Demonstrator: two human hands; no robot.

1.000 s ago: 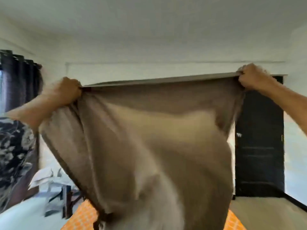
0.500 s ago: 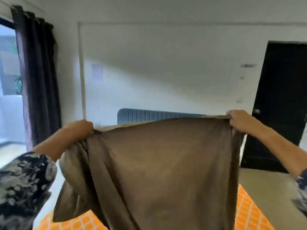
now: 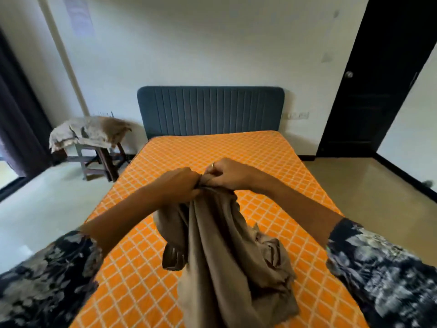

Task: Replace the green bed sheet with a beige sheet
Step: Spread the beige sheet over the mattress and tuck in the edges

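Note:
A beige sheet [image 3: 222, 252] hangs bunched from both my hands over the bare orange checked mattress [image 3: 236, 150]. My left hand [image 3: 179, 183] grips the gathered top edge of the sheet. Right beside it my right hand [image 3: 227, 174] pinches the same edge, a ring on one finger. The two hands touch at the middle of the bed. The sheet's lower folds drape down onto the mattress toward me. No green sheet is in view.
A blue padded headboard [image 3: 210, 110] stands against the far wall. At the left a wooden stool [image 3: 99, 155] carries crumpled cloth [image 3: 89, 131]. A dark curtain [image 3: 16, 119] hangs at far left, a black door [image 3: 378, 79] at right. Pale floor runs along both sides.
My hands came down from overhead and moved together from wide apart. The sheet, spread taut before, now hangs gathered in a bunch over the mattress.

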